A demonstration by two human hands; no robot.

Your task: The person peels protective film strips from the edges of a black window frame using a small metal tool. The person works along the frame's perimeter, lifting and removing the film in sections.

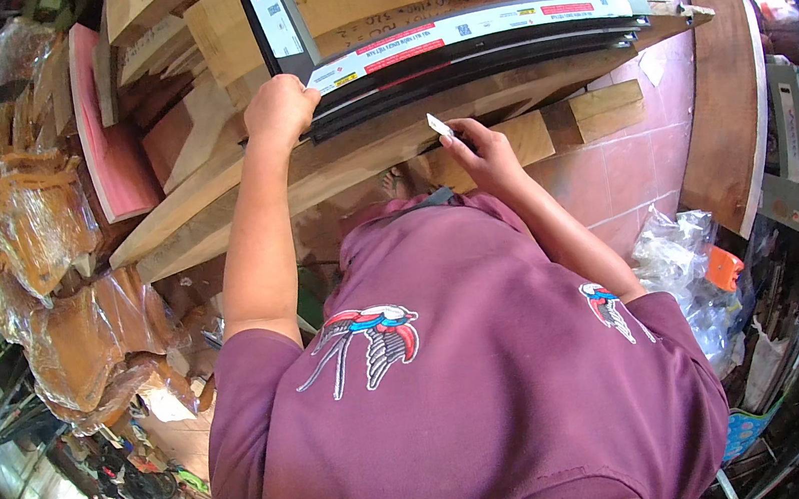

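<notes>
A dark metal frame (484, 48), like a window frame, lies over the wood ahead of me. White strips with red labels run along its near and left sides. My left hand (283, 111) is closed at its near left corner, the fingers curled against the edge. To the right and nearer my body, my right hand (483, 155) pinches a small flat whitish piece (440, 125). That piece points up and left, apart from the frame; I cannot tell whether it is a blade or a strip of film.
A thick curved wooden slab (212, 208) lies under the frame, with shorter wood blocks (608, 111) beside it. Carved wooden pieces wrapped in clear plastic (33, 227) stack up at left. At right stand a brown board (729, 105) and a clear plastic bag (673, 254).
</notes>
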